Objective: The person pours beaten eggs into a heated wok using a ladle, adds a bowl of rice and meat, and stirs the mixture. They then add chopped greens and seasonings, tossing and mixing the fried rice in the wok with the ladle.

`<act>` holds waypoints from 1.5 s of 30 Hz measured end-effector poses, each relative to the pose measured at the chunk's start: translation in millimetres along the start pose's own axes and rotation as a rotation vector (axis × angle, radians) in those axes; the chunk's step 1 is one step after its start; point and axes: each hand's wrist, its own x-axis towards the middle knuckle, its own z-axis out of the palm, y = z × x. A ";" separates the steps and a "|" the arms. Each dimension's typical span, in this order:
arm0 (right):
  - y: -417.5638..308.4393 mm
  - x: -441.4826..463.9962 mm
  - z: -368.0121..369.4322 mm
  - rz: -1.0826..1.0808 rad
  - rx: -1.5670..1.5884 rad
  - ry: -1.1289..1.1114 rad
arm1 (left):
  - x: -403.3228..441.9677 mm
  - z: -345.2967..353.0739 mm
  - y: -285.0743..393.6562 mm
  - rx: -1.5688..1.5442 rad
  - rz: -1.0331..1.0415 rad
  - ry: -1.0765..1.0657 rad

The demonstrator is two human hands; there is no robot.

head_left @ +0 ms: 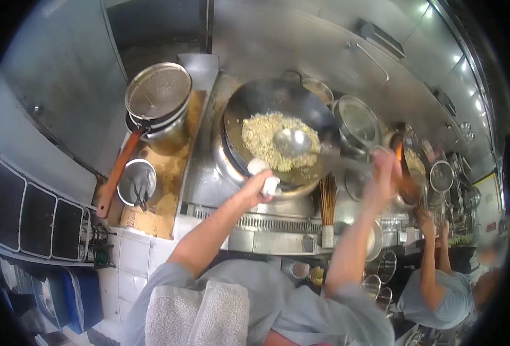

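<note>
A large dark wok [249, 98] sits on the stove, holding a pale yellowish, crumbly food like fried rice [265, 138]. My left hand [256, 187] is closed around a folded white cloth [270, 185] at the wok's near rim. The rim under the cloth is partly hidden. My right hand [384, 176], smeared by motion, grips a ladle whose handle reaches left into the wok. The round metal bowl of the ladle [292, 142] rests against the food.
Left of the stove, a wooden-handled strainer [158, 92] lies over a metal pot, near a small pot with utensils [137, 183]. A bamboo brush [327, 202] stands at the stove's front edge. Rightward are a sieve [357, 122], another wok [412, 161] and a co-worker [439, 291].
</note>
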 end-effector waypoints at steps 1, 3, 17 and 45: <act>37.2 37.7 31.2 0.040 0.955 -0.264 | 1.3 -0.5 -1.4 0.049 0.014 0.012; 0.5 133.0 112.5 0.337 0.581 -0.039 | -3.4 -0.2 1.6 0.061 -0.027 -0.026; -28.7 144.7 106.8 0.168 0.543 -0.106 | -5.3 5.1 0.5 0.068 0.027 0.063; 9.2 149.8 132.5 0.181 0.333 0.013 | 12.1 13.2 10.2 -0.113 -0.002 0.102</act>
